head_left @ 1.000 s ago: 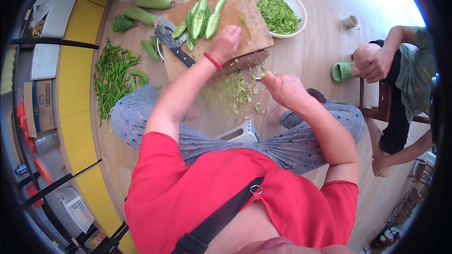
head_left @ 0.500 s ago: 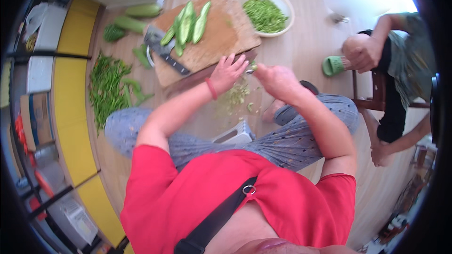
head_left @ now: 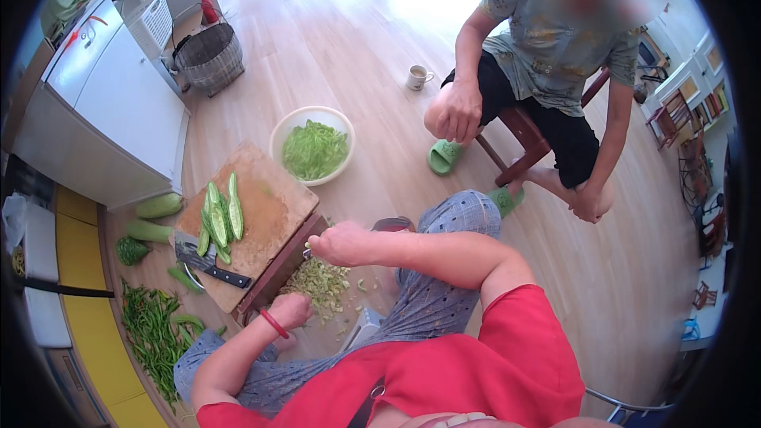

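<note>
At the left of the frame, a heap of slender, glossy red and green chillies (head_left: pixel 151 333) spreads over the pale wood-grain floor. Above it sit a bumpy, dark green gourd (head_left: pixel 131 251) and smooth, light green squashes (head_left: pixel 159 206). Left of centre is a thick wooden chopping board (head_left: pixel 273 182), its top scuffed orange-tan, its side dark reddish brown. A broad-bladed cleaver (head_left: pixel 210 261) with a riveted black handle lies along the board's left edge. On top rest long halved green vegetables (head_left: pixel 235 208), tapered and hollowed like boats, with pale, moist-looking insides and darker skins.

At lower centre, the person's left hand (head_left: pixel 290 311), a red band at its wrist, is curled into a loose fist near the board; whether it holds anything I cannot tell. Higher up, a round cream bowl (head_left: pixel 280 145) holds bright green shreds. Below, chopped pale green scraps (head_left: pixel 321 285) lie crumbly on the floor. Over them, at the centre, the right hand (head_left: pixel 342 244) is clenched around a small silvery utensil (head_left: pixel 307 252), mostly hidden, beside the board's dark side. At upper right sits another person (head_left: pixel 539 55) in a patterned shirt.
</note>
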{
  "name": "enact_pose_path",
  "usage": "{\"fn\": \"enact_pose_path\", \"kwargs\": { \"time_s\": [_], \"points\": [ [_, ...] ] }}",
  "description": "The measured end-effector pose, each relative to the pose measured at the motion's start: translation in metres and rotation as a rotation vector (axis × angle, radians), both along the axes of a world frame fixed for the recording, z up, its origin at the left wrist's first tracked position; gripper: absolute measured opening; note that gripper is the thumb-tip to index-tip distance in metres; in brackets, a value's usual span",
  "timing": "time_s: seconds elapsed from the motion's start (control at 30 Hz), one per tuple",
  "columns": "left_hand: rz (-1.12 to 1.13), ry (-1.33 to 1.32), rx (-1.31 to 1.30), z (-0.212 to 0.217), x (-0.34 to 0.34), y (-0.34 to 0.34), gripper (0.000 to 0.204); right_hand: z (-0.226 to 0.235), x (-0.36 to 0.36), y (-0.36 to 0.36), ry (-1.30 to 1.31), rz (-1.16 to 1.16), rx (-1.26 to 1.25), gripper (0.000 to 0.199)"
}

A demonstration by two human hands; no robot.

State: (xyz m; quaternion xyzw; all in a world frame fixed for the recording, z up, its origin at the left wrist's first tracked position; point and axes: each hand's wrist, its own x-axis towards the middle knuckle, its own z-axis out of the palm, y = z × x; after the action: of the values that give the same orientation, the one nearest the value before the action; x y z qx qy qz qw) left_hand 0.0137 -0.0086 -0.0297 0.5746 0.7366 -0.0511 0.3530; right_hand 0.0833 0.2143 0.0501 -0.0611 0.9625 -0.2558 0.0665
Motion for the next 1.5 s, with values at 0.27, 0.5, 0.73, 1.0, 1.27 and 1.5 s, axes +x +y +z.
{"fn": "enact_pose_path", "kwargs": {
  "time_s": [0.27, 0.5, 0.73, 1.0, 1.27, 1.5],
  "points": [
    [0.065, -0.086, 0.172, 0.067, 0.003, -0.008, 0.032, -0.031, -0.002, -0.014, -0.015, 0.103, 0.050, 0.023],
    [-0.022, -0.146, 0.203, 0.081, 0.005, -0.021, 0.037, -0.001, 0.005, -0.024, -0.014, 0.158, 0.073, 0.038],
    [0.113, -0.050, 0.356, 0.080, 0.010, -0.011, 0.025, -0.009, 0.010, -0.029, -0.062, 0.119, 0.015, 0.043],
    [0.274, -0.128, 0.330, 0.089, 0.013, -0.007, 0.033, -0.006, 0.014, -0.034, -0.061, 0.165, 0.038, 0.043],
    [-0.004, -0.139, 0.181, 0.077, 0.015, -0.025, 0.033, -0.022, 0.007, -0.044, -0.115, 0.189, 0.021, 0.042],
    [-0.103, -0.059, 0.169, 0.074, 0.020, -0.031, 0.037, -0.030, 0.009, -0.040, -0.146, 0.227, 0.050, 0.040]
  ]
}}
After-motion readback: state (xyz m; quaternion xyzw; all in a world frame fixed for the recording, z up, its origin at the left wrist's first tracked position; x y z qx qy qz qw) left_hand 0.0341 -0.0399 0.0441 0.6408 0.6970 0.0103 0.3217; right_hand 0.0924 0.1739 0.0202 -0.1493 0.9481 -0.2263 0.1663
